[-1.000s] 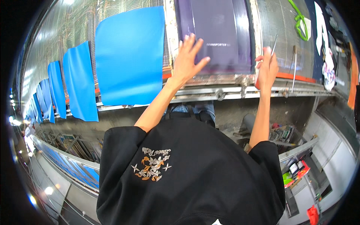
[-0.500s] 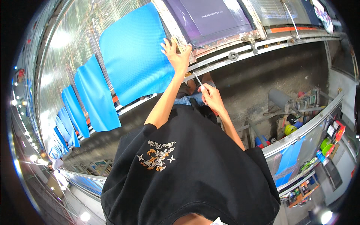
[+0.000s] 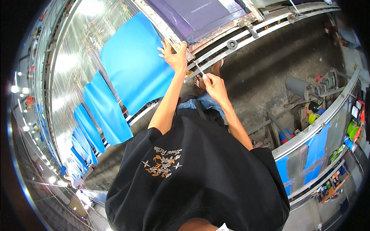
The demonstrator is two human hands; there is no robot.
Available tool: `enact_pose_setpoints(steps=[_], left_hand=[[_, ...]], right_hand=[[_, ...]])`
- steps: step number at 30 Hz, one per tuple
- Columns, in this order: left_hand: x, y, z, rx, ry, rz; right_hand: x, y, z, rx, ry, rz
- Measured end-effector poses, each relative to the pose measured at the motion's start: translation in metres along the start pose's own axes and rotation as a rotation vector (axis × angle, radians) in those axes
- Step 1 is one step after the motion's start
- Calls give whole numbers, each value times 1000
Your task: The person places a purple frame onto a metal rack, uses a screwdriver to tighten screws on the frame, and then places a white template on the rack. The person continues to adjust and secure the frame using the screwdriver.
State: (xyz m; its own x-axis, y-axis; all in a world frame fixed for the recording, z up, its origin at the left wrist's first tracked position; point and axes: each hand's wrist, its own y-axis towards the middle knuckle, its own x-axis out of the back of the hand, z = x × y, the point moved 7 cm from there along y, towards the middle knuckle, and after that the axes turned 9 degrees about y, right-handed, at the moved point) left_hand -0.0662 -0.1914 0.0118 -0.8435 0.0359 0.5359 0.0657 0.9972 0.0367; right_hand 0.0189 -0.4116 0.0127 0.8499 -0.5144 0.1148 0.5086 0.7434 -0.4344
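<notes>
My left hand [image 3: 175, 57] grips the near corner of a metal-framed printing screen [image 3: 208, 17] with purple mesh, lying on a long glass table [image 3: 77, 57]. My right hand [image 3: 216, 86] holds a thin metal tool [image 3: 197, 68] whose tip points at the frame corner, just below my left hand. A blue fabric sheet [image 3: 133, 61] lies on the table right beside the screen, touching my left hand's side.
Several more blue sheets [image 3: 104, 111] lie in a row along the table to the left. Metal rails [image 3: 246, 36] run along the table's edge. A second table [image 3: 316, 131] stands at right, with small pots and tools beneath it. The floor [image 3: 269, 73] between is dark.
My view has swung left along the table. My right hand came down from the screen's far side to the near corner, next to my left hand, bringing the tool with it.
</notes>
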Motion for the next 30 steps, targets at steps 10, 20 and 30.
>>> enact_pose_setpoints(steps=[10,20,30], left_hand=[[0,0,-3,-10,2,16],[-1,1,3,-5,15,28],[-2,1,1,-4,11,24]], right_hand=[[11,3,18,47,-50,38],[14,5,19,102,-104,20],[14,6,19,103,-81,30]])
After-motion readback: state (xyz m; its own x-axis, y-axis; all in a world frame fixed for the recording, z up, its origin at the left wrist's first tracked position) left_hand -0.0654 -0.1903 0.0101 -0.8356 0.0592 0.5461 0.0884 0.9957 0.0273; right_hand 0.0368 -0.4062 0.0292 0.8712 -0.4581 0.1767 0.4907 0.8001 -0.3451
